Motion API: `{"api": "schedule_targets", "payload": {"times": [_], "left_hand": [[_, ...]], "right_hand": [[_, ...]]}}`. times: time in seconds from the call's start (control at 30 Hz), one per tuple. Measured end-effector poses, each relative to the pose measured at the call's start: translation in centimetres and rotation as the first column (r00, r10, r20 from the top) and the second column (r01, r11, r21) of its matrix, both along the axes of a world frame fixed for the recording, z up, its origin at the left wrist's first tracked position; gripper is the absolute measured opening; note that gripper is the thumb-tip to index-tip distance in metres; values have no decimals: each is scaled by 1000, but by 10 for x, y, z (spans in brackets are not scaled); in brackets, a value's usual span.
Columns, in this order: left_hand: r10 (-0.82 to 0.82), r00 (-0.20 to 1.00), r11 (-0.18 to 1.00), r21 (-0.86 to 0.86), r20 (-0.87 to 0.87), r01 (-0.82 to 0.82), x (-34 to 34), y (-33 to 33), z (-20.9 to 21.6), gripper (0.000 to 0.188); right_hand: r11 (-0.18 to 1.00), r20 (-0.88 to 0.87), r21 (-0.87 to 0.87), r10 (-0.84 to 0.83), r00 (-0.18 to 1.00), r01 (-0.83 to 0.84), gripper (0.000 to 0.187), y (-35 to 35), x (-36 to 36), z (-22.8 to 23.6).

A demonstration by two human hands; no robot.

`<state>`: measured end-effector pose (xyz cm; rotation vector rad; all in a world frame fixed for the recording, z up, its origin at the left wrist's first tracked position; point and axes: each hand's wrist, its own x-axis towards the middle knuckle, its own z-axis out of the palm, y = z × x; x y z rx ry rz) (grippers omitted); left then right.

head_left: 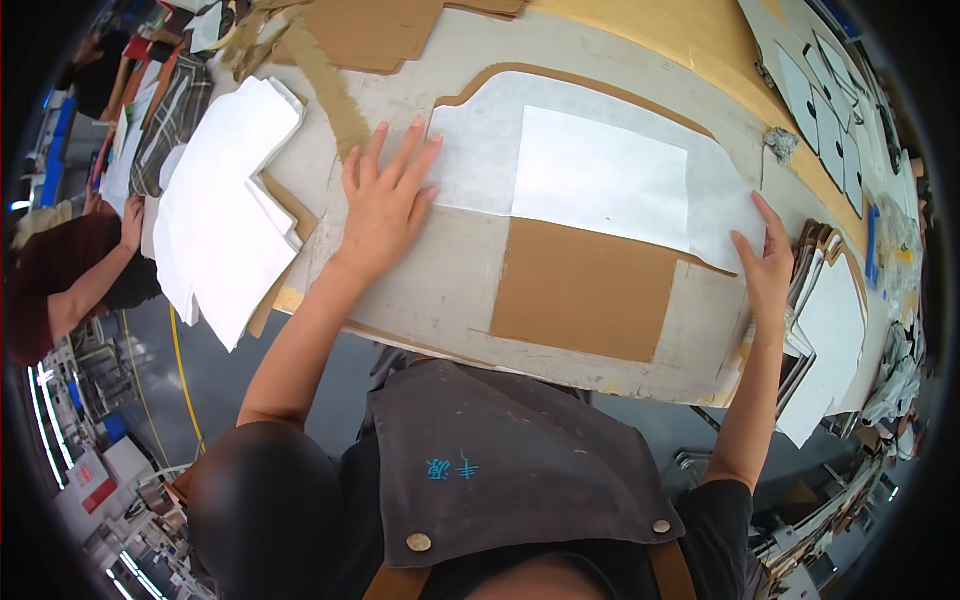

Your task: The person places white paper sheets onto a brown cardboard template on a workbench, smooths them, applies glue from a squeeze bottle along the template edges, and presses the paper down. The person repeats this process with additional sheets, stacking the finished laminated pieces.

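Note:
In front of me a brown leather-like panel lies flat on the table, its wide upper part covered by a thin whitish backing sheet. A brighter white rectangle sits in the middle of that backing. The bare brown flap extends toward the table's near edge. My left hand rests at the panel's left end, fingers spread, fingertips on or beside the backing. At the opposite end is my right hand, thumb and fingers apart by the panel's right edge. Neither hand grips anything.
White cut pieces lie stacked at left, with a ragged tan strip beyond. Brown sheets sit at the far side. Another stack of white and brown pieces overhangs at right. Another person's arm shows at far left.

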<state>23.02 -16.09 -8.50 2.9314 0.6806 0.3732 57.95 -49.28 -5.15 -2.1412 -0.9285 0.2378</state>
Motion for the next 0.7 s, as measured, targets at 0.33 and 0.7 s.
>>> {"api": "schedule_targets", "payload": {"times": [0.33, 0.7], "left_hand": [[-211, 974, 976, -32, 79, 214, 34, -27, 22, 45], [-696, 710, 705, -82, 111, 704, 170, -133, 14, 43]], "right_hand": [[996, 152, -91, -2, 988, 16, 57, -1, -2, 6], [996, 162, -61, 70, 984, -61, 62, -8, 0, 2]]}}
